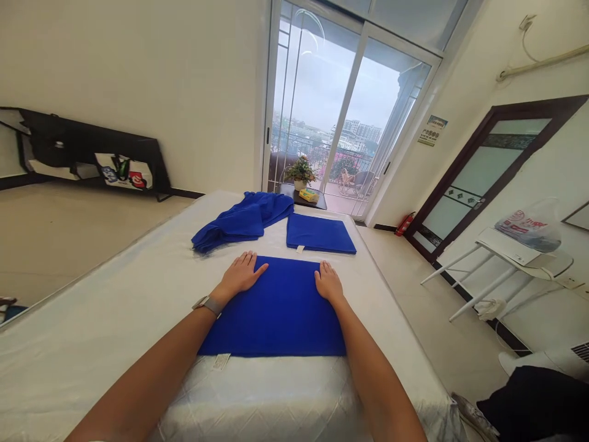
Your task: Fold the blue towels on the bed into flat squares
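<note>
A flat blue cloth [280,313] lies spread in front of me on the white mattress [138,307], with a small white label at its near edge. My left hand [242,272] rests flat at its far left corner, thumb out over the fabric, a watch on that wrist. At the far right corner my right hand [328,281] lies flat, fingers pointing away from me. Beyond it sits a neatly folded blue cloth [322,233] with a label on its near side. A crumpled heap of blue cloth [242,218] lies to its left.
Past the mattress, a dark side table [317,199] holds a flower pot [300,183] and a yellow pack [308,195]. A white chair [497,245] carrying a plastic bag [529,226] stands at right. A black shelf [87,147] runs along the left wall.
</note>
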The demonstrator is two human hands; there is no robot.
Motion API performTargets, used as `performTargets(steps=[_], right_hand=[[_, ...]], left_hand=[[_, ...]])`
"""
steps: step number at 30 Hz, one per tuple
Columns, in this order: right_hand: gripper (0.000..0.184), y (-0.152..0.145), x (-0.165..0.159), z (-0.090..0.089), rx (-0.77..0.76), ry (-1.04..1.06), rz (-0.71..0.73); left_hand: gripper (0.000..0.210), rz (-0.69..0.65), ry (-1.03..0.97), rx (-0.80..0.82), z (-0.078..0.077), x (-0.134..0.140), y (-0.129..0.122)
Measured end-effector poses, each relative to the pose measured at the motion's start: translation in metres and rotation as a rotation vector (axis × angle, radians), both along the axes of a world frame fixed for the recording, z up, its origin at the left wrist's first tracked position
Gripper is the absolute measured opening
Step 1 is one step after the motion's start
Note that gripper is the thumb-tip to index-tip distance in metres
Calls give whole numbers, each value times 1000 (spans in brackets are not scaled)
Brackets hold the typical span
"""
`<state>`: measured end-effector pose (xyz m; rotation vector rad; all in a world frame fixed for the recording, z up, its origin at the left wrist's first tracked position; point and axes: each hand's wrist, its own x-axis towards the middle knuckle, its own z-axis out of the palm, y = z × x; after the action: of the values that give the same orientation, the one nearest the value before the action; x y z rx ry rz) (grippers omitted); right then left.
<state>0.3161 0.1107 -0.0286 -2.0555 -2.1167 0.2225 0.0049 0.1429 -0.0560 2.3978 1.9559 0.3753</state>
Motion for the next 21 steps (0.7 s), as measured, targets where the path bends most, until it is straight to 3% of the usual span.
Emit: performTargets(steps=[9,15,18,21], right_hand=[[65,-3,-3,4,-18,23,-23],[65,-3,-3,2,13,44,-13],[63,-2,-3,2,26,51,-17],[62,-4,-3,2,34,43,-19]], left_hand=[[96,12,4,-12,2,0,-2],[101,57,113,-40,12,5,1],[100,33,137,24,19,37,4],[89,-176,66,59,24,99,4]])
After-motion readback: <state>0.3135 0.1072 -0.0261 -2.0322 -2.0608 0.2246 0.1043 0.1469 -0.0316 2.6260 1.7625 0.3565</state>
